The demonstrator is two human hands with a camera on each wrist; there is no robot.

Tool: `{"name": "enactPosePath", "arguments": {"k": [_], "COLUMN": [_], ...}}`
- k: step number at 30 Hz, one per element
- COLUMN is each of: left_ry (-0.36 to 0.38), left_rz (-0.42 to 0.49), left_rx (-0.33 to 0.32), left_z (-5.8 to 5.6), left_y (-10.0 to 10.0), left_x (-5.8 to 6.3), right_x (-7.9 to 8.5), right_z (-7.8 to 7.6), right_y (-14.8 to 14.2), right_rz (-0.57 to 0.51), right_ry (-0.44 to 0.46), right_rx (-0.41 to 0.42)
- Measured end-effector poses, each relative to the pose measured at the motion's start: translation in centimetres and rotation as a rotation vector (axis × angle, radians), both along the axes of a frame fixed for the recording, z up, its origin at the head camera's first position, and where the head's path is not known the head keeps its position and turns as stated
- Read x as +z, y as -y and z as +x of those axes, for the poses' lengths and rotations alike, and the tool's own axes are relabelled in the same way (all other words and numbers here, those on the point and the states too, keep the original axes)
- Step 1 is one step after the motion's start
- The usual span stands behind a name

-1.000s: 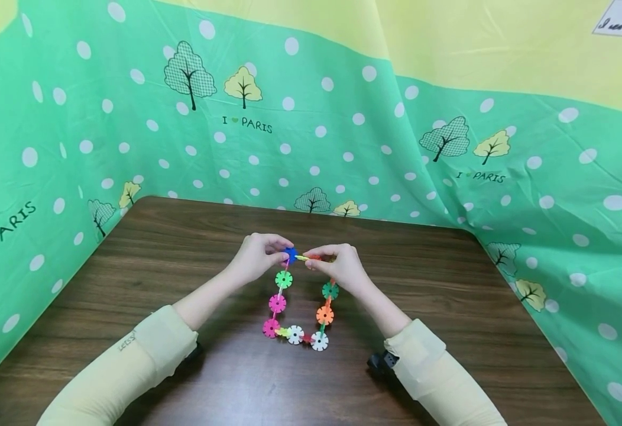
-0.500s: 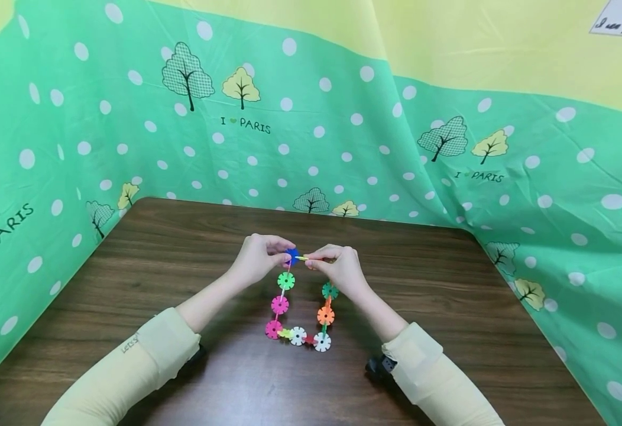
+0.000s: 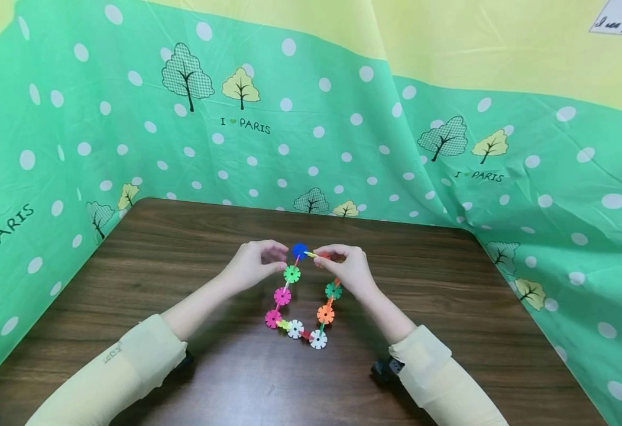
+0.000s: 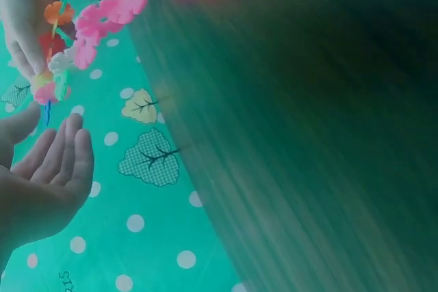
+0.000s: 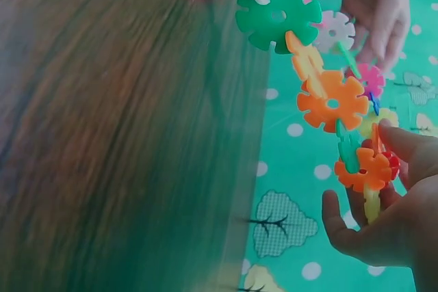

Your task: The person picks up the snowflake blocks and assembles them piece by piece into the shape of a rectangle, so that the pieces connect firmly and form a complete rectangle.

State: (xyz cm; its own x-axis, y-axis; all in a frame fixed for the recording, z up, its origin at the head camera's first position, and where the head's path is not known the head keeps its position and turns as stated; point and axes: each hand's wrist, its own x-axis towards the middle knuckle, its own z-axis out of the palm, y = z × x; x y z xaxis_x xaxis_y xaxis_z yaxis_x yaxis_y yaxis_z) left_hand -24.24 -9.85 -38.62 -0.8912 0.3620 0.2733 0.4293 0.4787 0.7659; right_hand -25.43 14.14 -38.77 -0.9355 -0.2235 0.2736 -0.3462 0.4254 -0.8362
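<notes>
A loop of linked notched plastic snowflake discs hangs upright in front of me. In the head view a blue disc (image 3: 300, 251) tops it, above a light green disc (image 3: 292, 274) and two pink discs. White discs lie along the bottom; an orange disc (image 3: 326, 314) and a dark green disc (image 3: 333, 290) form the right side. My right hand (image 3: 349, 267) pinches the loop by a yellow and red part near the blue disc. Beside the blue disc, my left hand (image 3: 253, 265) has its fingers loosely bent, apart from the discs; in the left wrist view its palm (image 4: 48, 189) holds nothing.
A dark wood-grain table (image 3: 226, 367) lies beneath the hands. Behind and at both sides hangs a green and yellow curtain (image 3: 311, 142) with printed dots and trees, meeting the table's edges. A black wrist device (image 3: 386, 370) shows below the right sleeve.
My left hand has let go of the blue disc and drawn slightly left. The right hand has shifted a little right with the loop, and the blue disc has risen and moved right.
</notes>
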Motion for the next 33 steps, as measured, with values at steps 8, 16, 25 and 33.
{"name": "enactPosePath", "arguments": {"k": [8,16,25,33], "left_ry": [0.052,0.111,0.056,0.046], "left_rz": [-0.181,-0.246,-0.238,-0.218], "left_rx": [-0.149,-0.201,-0.193,-0.163], "left_z": [1.4,2.1,2.1,1.5], "left_y": [1.4,1.8,1.7,2.6], "left_x": [-1.3,-2.4,-2.0,-1.2], "right_x": [0.0,0.2,1.6,0.5], "right_z": [0.0,0.0,1.3,0.7], "right_y": [-1.0,-1.7,-1.7,-3.6], "right_rz": [-0.036,-0.127,-0.198,-0.126], "right_ry": [0.005,-0.017,0.016,0.03], "right_rx": [-0.04,-0.042,-0.041,0.01]}}
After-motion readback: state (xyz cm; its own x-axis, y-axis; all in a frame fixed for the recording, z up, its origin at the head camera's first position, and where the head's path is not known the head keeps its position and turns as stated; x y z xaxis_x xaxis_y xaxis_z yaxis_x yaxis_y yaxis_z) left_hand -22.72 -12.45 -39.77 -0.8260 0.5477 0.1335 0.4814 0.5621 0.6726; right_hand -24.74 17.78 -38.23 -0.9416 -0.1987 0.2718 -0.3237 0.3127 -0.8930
